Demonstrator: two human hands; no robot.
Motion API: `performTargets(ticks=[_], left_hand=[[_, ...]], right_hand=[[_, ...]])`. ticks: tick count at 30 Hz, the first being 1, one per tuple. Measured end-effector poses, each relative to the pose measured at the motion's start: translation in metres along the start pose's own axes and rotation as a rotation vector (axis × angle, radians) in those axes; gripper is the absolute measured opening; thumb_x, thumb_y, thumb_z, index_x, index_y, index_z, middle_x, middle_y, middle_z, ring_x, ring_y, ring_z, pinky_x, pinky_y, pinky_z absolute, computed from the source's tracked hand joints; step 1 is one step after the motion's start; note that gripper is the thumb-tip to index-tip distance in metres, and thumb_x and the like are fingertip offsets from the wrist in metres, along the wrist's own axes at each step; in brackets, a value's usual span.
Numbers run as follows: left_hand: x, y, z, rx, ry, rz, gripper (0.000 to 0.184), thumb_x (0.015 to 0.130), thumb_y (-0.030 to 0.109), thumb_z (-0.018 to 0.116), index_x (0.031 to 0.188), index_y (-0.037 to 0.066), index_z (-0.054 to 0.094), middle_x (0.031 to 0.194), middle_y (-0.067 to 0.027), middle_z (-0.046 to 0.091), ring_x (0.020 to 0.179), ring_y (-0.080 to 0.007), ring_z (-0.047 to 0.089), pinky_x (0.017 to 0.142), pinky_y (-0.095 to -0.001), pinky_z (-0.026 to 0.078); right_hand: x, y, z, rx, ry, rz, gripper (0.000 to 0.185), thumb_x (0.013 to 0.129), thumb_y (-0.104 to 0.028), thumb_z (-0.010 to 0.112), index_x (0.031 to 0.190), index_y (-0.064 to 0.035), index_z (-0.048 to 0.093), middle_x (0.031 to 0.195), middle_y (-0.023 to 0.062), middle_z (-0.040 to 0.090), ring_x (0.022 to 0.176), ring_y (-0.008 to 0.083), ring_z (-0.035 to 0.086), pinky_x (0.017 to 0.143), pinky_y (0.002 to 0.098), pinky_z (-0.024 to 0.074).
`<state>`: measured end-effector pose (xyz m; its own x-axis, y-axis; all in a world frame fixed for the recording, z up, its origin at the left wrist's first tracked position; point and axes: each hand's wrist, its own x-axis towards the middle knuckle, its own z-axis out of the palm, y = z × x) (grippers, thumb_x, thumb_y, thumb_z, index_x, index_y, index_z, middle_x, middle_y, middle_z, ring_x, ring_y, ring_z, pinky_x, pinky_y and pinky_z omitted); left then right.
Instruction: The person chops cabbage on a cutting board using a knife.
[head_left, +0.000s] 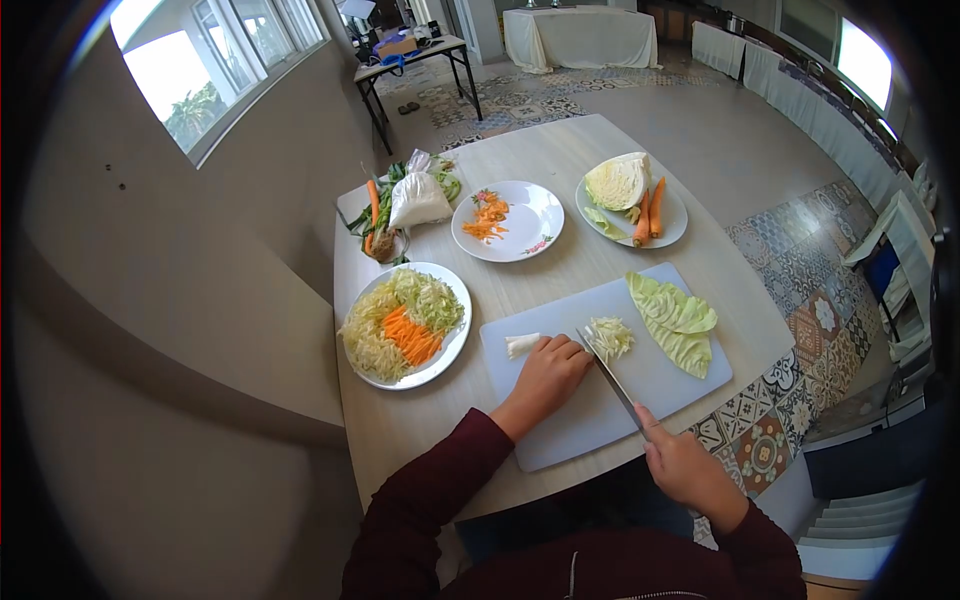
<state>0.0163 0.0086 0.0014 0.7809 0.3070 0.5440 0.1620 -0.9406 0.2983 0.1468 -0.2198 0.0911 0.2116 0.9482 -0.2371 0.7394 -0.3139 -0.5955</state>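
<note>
On the white cutting board [560, 435], my left hand [555, 372] is closed over a white vegetable piece [521, 345], whose end sticks out to the left of the fingers. My right hand [685, 465] grips the handle of a knife [622, 391]. The blade points up and left, its tip beside my left fingertips. Thin pale shreds [610, 339] lie in a small pile just right of the blade. Green cabbage leaves [675, 322] rest on the board's right side.
A plate of shredded vegetables [457, 338] stands at left. Behind are a plate with orange shreds [530, 215], a plate [673, 222] holding cut cabbage and carrots, and a white bag [418, 200] among whole vegetables. A wall [230, 240] borders the table's left side.
</note>
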Motion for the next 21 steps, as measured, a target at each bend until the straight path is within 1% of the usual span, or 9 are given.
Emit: performTargets(ticks=[2, 5, 8, 11, 14, 20, 21], left_hand=[[0.000, 0.000, 0.001, 0.003, 0.005, -0.002, 0.005, 0.084, 0.012, 0.072, 0.088, 0.008, 0.072, 0.088, -0.0028, 0.069, 0.088, -0.0212, 0.063, 0.077, -0.0363, 0.046], [-0.001, -0.001, 0.000, 0.026, -0.003, -0.002, 0.005, 0.084, 0.012, 0.071, 0.087, 0.008, 0.071, 0.088, -0.0027, 0.068, 0.088, -0.0211, 0.063, 0.076, -0.0361, 0.046], [0.000, 0.001, -0.001, 0.051, -0.016, -0.002, 0.005, 0.084, 0.013, 0.071, 0.086, 0.009, 0.070, 0.087, -0.0023, 0.068, 0.087, -0.0209, 0.063, 0.076, -0.0359, 0.045], [0.000, 0.000, 0.000, 0.044, 0.014, 0.002, 0.004, 0.084, 0.013, 0.071, 0.086, 0.010, 0.070, 0.087, -0.0018, 0.067, 0.087, -0.0205, 0.062, 0.076, -0.0357, 0.045], [-0.001, 0.000, 0.000, 0.059, 0.010, 0.002, 0.004, 0.083, 0.013, 0.071, 0.086, 0.010, 0.070, 0.086, -0.0014, 0.067, 0.087, -0.0202, 0.062, 0.076, -0.0354, 0.045], [0.000, 0.000, 0.000, 0.052, 0.008, 0.005, 0.004, 0.085, 0.015, 0.071, 0.085, 0.011, 0.070, 0.085, -0.0013, 0.067, 0.087, -0.0202, 0.062, 0.075, -0.0353, 0.044], [0.000, 0.000, -0.001, 0.051, 0.011, 0.004, 0.004, 0.086, 0.015, 0.071, 0.085, 0.011, 0.070, 0.085, -0.0013, 0.067, 0.087, -0.0202, 0.062, 0.075, -0.0353, 0.044]], right_hand=[[0.011, -0.001, 0.006, -0.021, 0.004, 0.004, 0.060, 0.097, -0.014, 0.052, 0.153, -0.0057, 0.035, 0.068, 0.0323, 0.062, 0.067, 0.0517, 0.063, 0.068, 0.0590, 0.0510], [0.020, 0.003, 0.016, -0.038, 0.054, -0.042, 0.061, 0.096, -0.014, 0.052, 0.154, -0.0059, 0.035, 0.069, 0.0331, 0.062, 0.068, 0.0520, 0.063, 0.068, 0.0603, 0.0509], [0.019, 0.004, 0.019, -0.045, 0.048, -0.024, 0.061, 0.096, -0.013, 0.052, 0.154, -0.0058, 0.035, 0.070, 0.0330, 0.062, 0.068, 0.0513, 0.064, 0.068, 0.0603, 0.0512], [0.006, -0.003, 0.012, -0.063, -0.007, 0.034, 0.061, 0.096, -0.013, 0.052, 0.154, -0.0063, 0.035, 0.072, 0.0320, 0.064, 0.069, 0.0502, 0.064, 0.068, 0.0591, 0.0517], [-0.011, 0.005, 0.013, -0.003, 0.042, -0.011, 0.062, 0.094, -0.011, 0.054, 0.154, -0.0084, 0.037, 0.065, 0.0286, 0.060, 0.063, 0.0490, 0.062, 0.065, 0.0552, 0.0501], [-0.027, -0.003, -0.014, -0.005, -0.022, 0.048, 0.064, 0.093, -0.012, 0.057, 0.154, -0.0142, 0.040, 0.063, 0.0267, 0.059, 0.062, 0.0479, 0.061, 0.062, 0.0530, 0.0490], [-0.027, -0.004, -0.014, -0.010, -0.021, 0.033, 0.063, 0.093, -0.013, 0.057, 0.154, -0.0122, 0.039, 0.063, 0.0259, 0.059, 0.060, 0.0469, 0.061, 0.061, 0.0530, 0.0493]])
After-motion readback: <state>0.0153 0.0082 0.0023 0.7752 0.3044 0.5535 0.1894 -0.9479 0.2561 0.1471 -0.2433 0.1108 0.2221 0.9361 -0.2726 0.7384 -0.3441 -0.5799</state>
